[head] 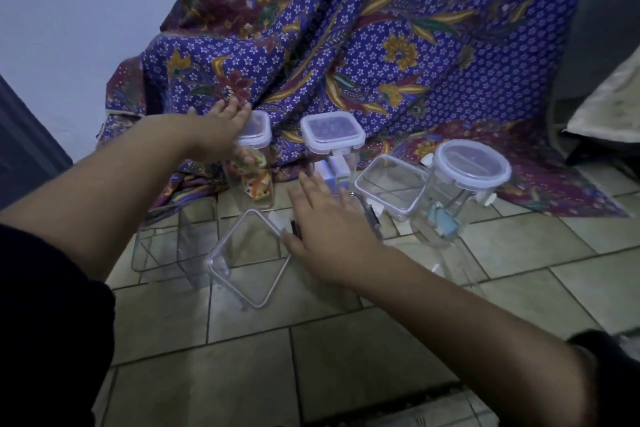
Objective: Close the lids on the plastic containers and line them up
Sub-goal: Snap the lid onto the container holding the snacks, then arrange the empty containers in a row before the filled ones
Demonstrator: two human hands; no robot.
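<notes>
Several clear plastic containers stand on the tiled floor. My left hand grips the upper side of a tall square container that holds colourful contents and wears a white-rimmed lid. To its right stand a lidded square container with white blocks inside, a lidless square container and a round lidded container with blue pieces. My right hand lies palm down, fingers spread, over a low container that it mostly hides. A clear square lid leans beside that hand. A lidless clear container stands at the left.
A purple floral cloth drapes down behind the containers and onto the floor. A pale wall rises at the left and a dark door edge stands beside it. Pale floor tiles fill the foreground.
</notes>
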